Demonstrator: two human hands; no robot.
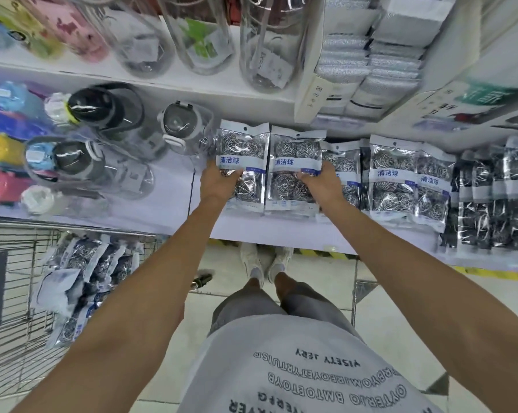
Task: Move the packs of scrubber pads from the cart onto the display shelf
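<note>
Both arms out over the display shelf (281, 231). My left hand (219, 181) grips one pack of steel scrubber balls (242, 162), fingers closed over its middle, thumb side on the label band. My right hand (321, 183) clamps a second pack (295, 168) the same way, fingers wrapped over the front at the label.

Both packs stand side by side, edges touching or nearly so, bottoms on the shelf surface. Long axis of each runs from the shelf front toward the back; hang-hole header end points away from me, printed blue label reads upright from my side. The left pack leans slightly left at the top.

Just right of my right hand, more packs of the same kind (394, 180) already sit in a row, same way round, overlapping one another. Further right, darker packs (490, 198), too blurred to read.

Left of my left-hand pack: clear water bottles with dark lids (102, 138), lying on the same shelf.

Wire cart (16, 293) at lower left, with remaining scrubber packs (81, 272) heaped inside, pointing various ways.
</note>
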